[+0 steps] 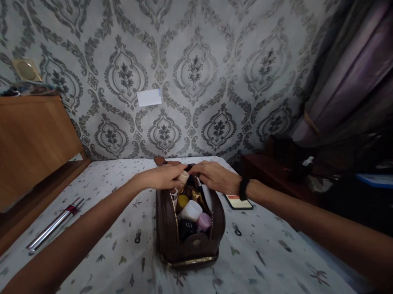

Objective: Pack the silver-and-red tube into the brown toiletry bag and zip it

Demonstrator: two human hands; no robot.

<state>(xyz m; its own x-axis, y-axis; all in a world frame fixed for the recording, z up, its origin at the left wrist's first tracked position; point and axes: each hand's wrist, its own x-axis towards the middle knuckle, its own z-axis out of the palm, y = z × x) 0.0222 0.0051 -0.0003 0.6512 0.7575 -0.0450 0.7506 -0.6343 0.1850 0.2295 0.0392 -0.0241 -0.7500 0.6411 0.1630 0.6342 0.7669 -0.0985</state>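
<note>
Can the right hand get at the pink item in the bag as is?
Likely yes: the brown bag is open and nothing covers the pink item from above. The right hand is at the opening's far end, though the white container alongside may crowd the grip.

only readable bit is what looks like a "CD" logo (189, 225) on the black lid (185, 232) in the brown bag (166, 228)
</note>
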